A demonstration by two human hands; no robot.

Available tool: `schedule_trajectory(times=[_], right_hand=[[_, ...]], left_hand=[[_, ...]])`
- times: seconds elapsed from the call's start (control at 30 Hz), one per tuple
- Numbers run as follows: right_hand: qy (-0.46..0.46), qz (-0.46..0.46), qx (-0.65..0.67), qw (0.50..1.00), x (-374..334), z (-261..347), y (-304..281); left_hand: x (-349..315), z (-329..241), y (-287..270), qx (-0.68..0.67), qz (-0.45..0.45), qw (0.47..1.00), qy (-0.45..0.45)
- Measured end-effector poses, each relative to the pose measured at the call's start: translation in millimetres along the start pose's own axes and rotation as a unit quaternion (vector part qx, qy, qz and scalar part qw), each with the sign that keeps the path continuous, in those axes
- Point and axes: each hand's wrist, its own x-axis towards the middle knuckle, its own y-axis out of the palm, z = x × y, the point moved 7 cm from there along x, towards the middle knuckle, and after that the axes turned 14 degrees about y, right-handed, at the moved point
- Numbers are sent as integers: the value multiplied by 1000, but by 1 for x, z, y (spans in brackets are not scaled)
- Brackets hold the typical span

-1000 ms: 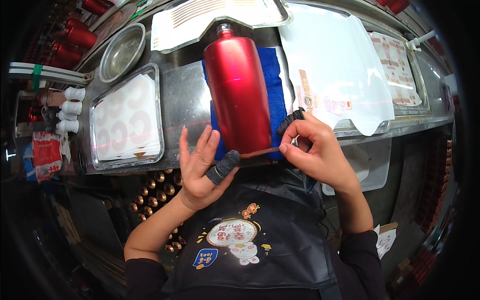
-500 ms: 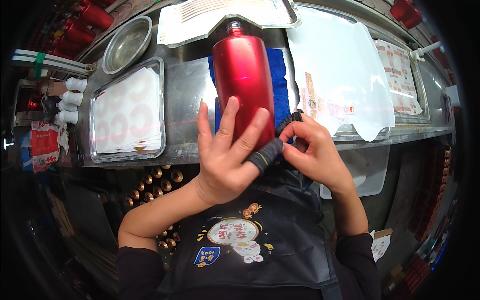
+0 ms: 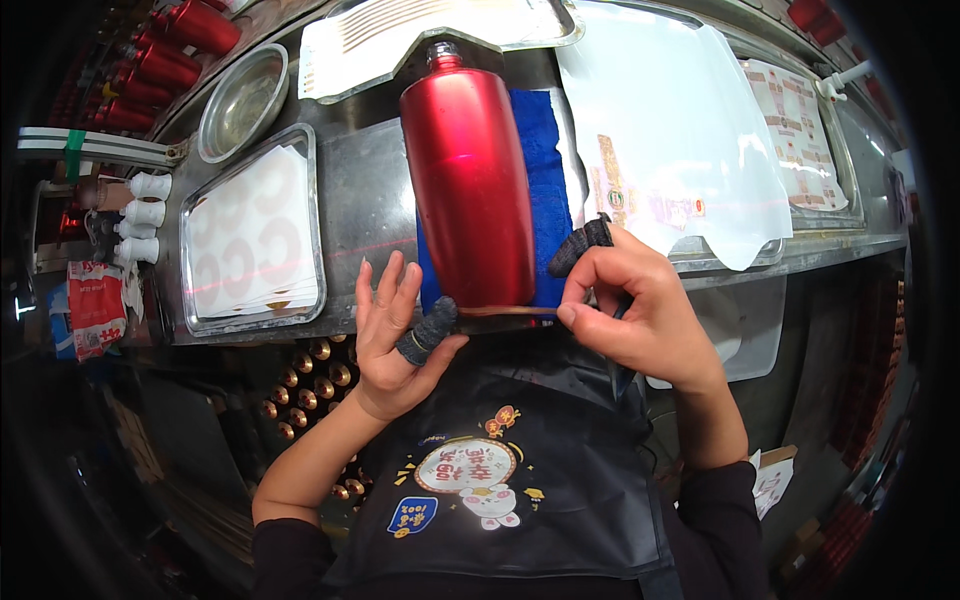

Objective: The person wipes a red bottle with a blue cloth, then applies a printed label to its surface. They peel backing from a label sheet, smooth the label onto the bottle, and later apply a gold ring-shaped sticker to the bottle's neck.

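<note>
There is one view only, from a wide fisheye camera on the person's head. It looks steeply down and forward over the dark apron (image 3: 500,480), close above the near edge of the metal surface (image 3: 370,190). The surface's straight edges bend toward the picture's dark rim.

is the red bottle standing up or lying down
Lying down. The glossy red metal bottle rests on its side on a blue cloth, neck pointing away from the person, base at the bench's near edge between both hands.
</note>
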Motion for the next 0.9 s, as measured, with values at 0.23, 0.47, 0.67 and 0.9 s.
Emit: schedule_trajectory(times=[0.23,0.47,0.67,0.9], right_hand=[[-9,-23,-32,999,8,-11,-1],[6,-16,-31,999,14,-15,7],[-35,-4,-25,999,14,-13,13],[2,24,26,999,9,-12,12]], left_hand=[[21,-12,3,88,33,993,67],[56,-32,9,149,33,984,87],[48,-10,8,67,-44,996,25],[5,0,1,-17,-16,999,-24]])
